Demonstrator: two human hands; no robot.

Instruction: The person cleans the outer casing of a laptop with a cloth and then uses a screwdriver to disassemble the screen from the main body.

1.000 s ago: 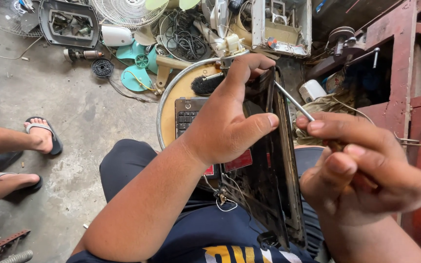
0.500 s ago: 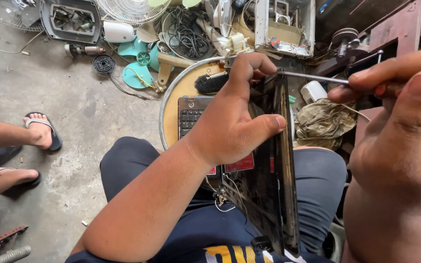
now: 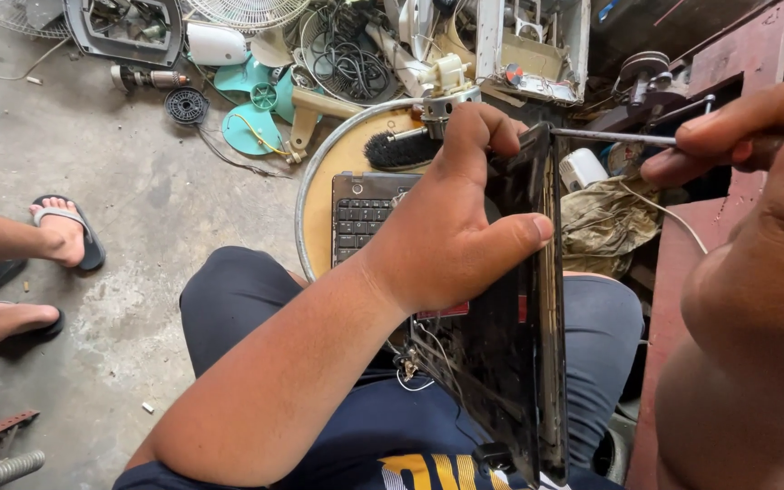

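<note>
In the head view we look down on our own lap, where a dark laptop screen panel (image 3: 519,363) stands on edge between our knees, its thin side toward us and its top corner near the upper middle of the picture. Our left hand (image 3: 451,240) is wrapped over that panel: the fingers curl across its upper edge and the thumb presses flat against the near face, so the hand is closed firmly on it. Loose wires (image 3: 415,363) hang from the panel's lower left side, just above our dark shirt.

Our right hand (image 3: 746,263) fills the right edge of the picture, very close to the camera and blurred. Its fingertips pinch the handle of a screwdriver (image 3: 610,138), whose thin metal shaft runs leftward until its tip touches the panel's top corner, just beside our left fingertips.

Behind the panel lies the laptop's keyboard half (image 3: 365,213) on a round metal tray (image 3: 312,195), with a black brush (image 3: 396,150) at the tray's far rim. To the right, a red metal bench (image 3: 728,63) crowds close to the panel's edge, leaving little room on that side. To the left the concrete floor (image 3: 138,236) offers more room, bounded by another person's sandalled feet (image 3: 61,231) at the left edge and by fan parts (image 3: 260,100) and cables further off.
</note>
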